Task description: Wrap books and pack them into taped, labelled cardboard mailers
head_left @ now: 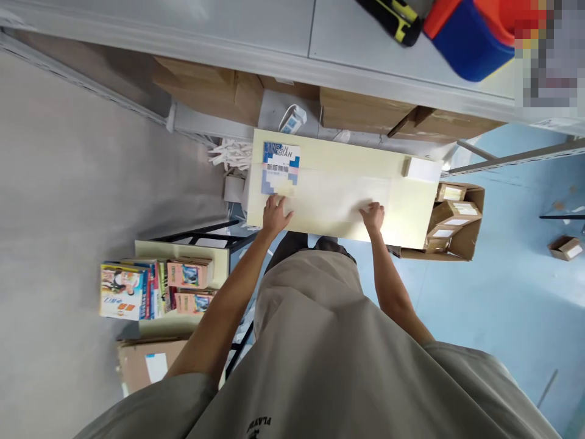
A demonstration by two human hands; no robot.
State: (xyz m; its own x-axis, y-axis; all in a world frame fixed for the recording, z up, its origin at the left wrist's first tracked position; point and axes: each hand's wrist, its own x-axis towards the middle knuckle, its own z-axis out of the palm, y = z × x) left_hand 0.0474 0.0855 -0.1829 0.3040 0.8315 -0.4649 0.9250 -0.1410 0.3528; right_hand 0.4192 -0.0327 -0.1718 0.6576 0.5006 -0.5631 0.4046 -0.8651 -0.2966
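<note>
A pale yellow tabletop [320,228] lies in front of me. At its left, a book [281,167] with a blue and white cover rests flat. A clear plastic film [340,192] is spread from the book's side toward the right; its exact edges are hard to make out. My left hand [275,216] is at the book's near edge, fingers spread and thumb apart. Over the film's near right part, my right hand [373,216] has its thumb stretched away from the fingers, its fingertips touching down.
A white box [423,169] sits at the tabletop's right end. Cardboard boxes [365,110] and a power strip [293,119] are on the shelf behind. Stacked books [123,289] stand at left; an open carton [473,228] is at right. Above are a cutter [397,18] and a red-blue container [473,42].
</note>
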